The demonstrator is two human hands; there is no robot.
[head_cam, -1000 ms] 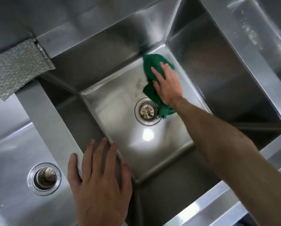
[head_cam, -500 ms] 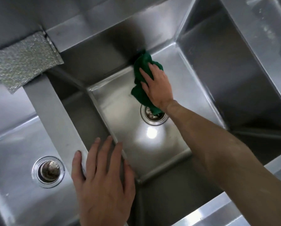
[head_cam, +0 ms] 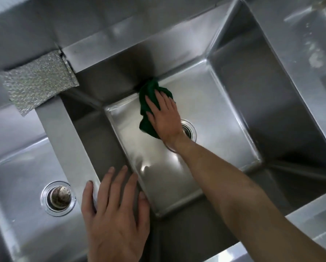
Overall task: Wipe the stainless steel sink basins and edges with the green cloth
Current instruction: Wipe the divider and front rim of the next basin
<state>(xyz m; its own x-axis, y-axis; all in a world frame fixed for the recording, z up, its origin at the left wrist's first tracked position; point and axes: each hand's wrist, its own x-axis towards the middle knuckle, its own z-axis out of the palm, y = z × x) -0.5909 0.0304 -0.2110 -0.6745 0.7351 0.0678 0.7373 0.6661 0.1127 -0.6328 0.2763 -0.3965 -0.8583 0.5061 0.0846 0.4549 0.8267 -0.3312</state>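
Now the right basin (head_cam: 215, 118) is wiped with the green cloth (head_cam: 149, 95) under the flat right grip (head_cam: 165, 120); the left grip (head_cam: 115, 210) is flat too; edges (head_cam: 67, 148) seem undone.

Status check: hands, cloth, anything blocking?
Right hand flat, pressing green cloth on basin floor at back wall. Left hand flat on divider. Drain partly under right wrist.

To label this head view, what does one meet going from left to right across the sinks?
left drain → left hand → right hand pressing the green cloth → right drain
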